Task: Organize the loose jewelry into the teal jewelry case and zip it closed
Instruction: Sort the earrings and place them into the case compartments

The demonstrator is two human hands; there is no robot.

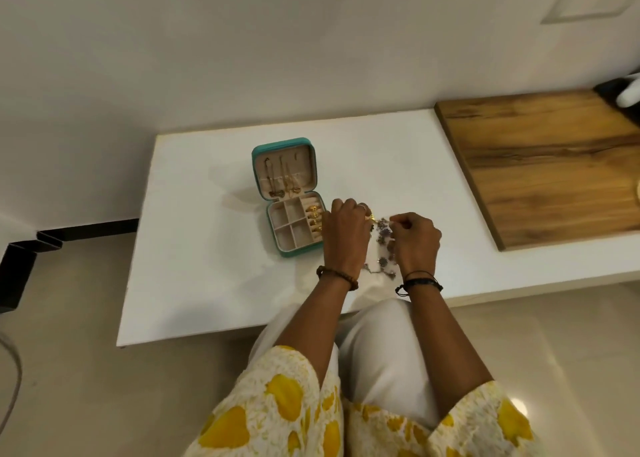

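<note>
Both hands, left (346, 230) and right (415, 237), pinched purple-stone necklace (383, 230) beside open teal case (289, 197). Seemed light, limp, tangle-prone; best held by chain ends.

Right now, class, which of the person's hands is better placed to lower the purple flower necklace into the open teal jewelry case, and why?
Probably the left hand: it grips the purple flower necklace right beside the open teal jewelry case, overlapping its right edge. The right hand pinches the necklace farther away.
</note>
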